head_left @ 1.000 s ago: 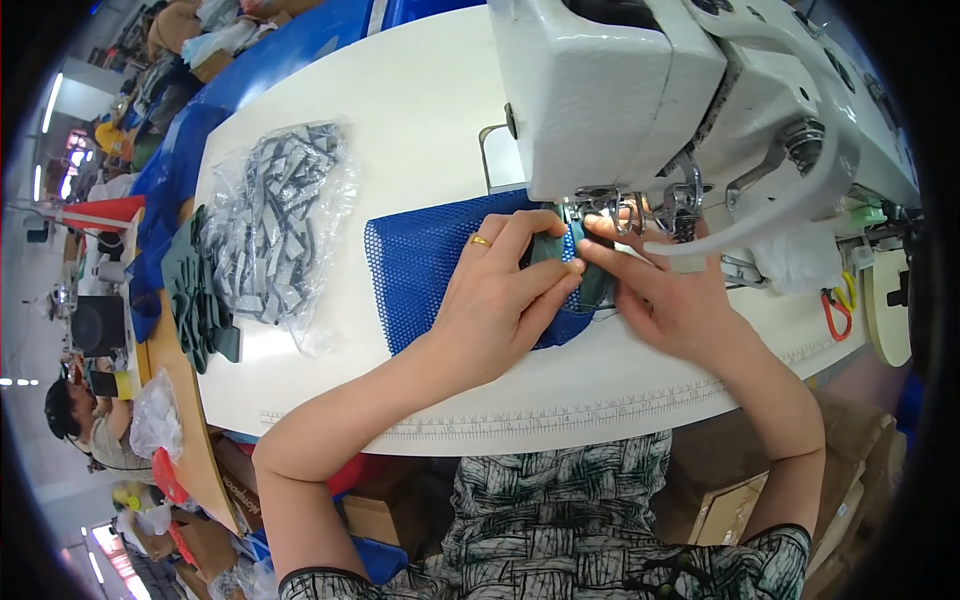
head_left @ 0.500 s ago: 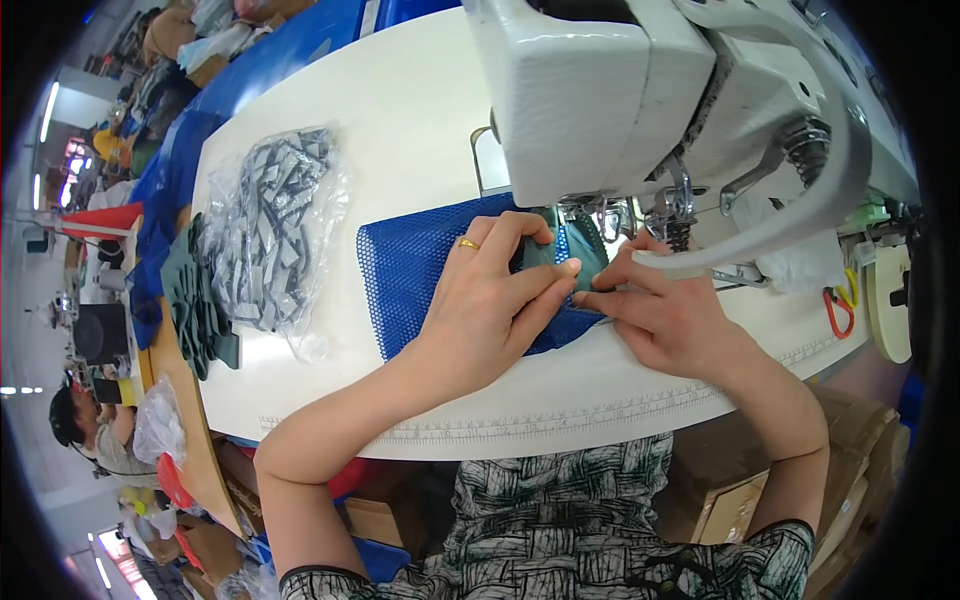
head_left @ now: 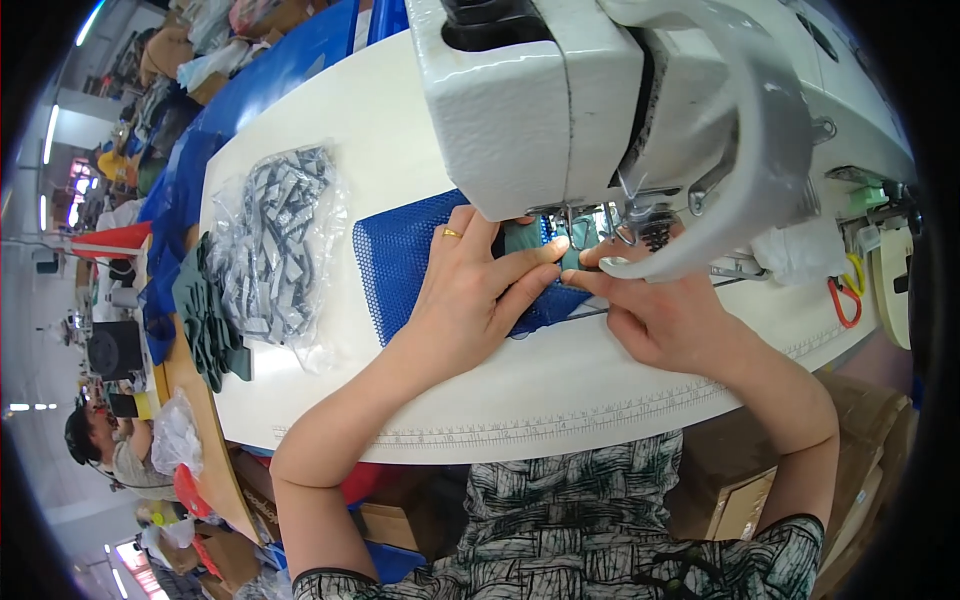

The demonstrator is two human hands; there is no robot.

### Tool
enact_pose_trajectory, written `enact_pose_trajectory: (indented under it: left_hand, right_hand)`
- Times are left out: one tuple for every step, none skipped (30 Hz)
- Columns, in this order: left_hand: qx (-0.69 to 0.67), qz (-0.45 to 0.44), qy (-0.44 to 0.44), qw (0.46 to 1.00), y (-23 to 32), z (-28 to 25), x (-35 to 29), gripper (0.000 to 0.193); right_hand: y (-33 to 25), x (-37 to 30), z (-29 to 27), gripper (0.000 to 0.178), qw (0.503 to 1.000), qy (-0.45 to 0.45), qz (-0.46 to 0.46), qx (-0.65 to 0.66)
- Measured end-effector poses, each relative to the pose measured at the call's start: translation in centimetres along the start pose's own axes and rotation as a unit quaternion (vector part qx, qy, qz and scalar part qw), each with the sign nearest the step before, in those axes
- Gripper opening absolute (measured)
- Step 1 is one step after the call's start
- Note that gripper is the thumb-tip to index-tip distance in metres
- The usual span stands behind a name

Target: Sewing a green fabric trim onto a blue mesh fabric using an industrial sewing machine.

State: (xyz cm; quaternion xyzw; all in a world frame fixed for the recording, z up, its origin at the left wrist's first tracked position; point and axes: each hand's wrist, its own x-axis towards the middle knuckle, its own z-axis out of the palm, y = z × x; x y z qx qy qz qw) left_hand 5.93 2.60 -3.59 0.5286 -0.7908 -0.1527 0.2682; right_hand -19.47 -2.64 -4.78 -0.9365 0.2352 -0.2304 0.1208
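A piece of blue mesh fabric (head_left: 395, 262) lies on the white sewing table, its right part under the head of a white sewing machine (head_left: 510, 125). On top of it is a dark green fabric piece (head_left: 522, 237), beside the metal presser foot. My left hand (head_left: 462, 285), with a ring on one finger, presses the mesh and green fabric down, thumb and forefinger drawn together. The fingertips of my right hand (head_left: 655, 312) pinch the green piece's near edge, close to my left thumb. The machine's curved white arm hides part of my right fingers.
To the left lie a clear plastic bag of grey pieces (head_left: 285, 240) and a stack of dark green fabric pieces (head_left: 205, 315). Red-handled scissors (head_left: 846, 302) lie at the right. A printed ruler (head_left: 520, 427) follows the table's near edge. Another person (head_left: 110, 440) sits far left.
The view has shifted, so the machine head now appears farther left and covers more of the work. Both hands stay on the fabric, with the left fingertips nearer to the machine head.
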Motion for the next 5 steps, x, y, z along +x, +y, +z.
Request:
enact_pose_trajectory:
  left_hand:
    - [0.001, 0.001, -0.001, 1.000, 0.0, -0.2, 0.0, 0.026]
    - [-0.015, 0.014, -0.015, 1.000, -0.2, -0.6, 0.1, 0.027]
    - [-0.032, 0.027, -0.030, 0.999, -0.2, -1.1, 0.2, 0.027]
    - [-0.032, 0.029, -0.031, 0.999, -0.4, -1.6, 0.4, 0.027]
    - [-0.047, 0.027, -0.078, 0.995, -0.6, -2.3, 0.5, 0.028]
  right_hand:
    - [0.0, 0.0, 0.0, 0.044, 1.000, 0.002, -0.007, -0.006]
    - [0.0, 0.0, 0.1, 0.044, 1.000, 0.003, -0.007, -0.005]
    - [0.0, -0.2, 0.2, 0.044, 1.000, 0.004, 0.006, 0.013]
    - [0.0, -0.3, 0.3, 0.044, 0.999, 0.004, 0.018, 0.032]
    - [0.0, -0.4, 0.2, 0.044, 0.999, 0.005, 0.019, 0.032]
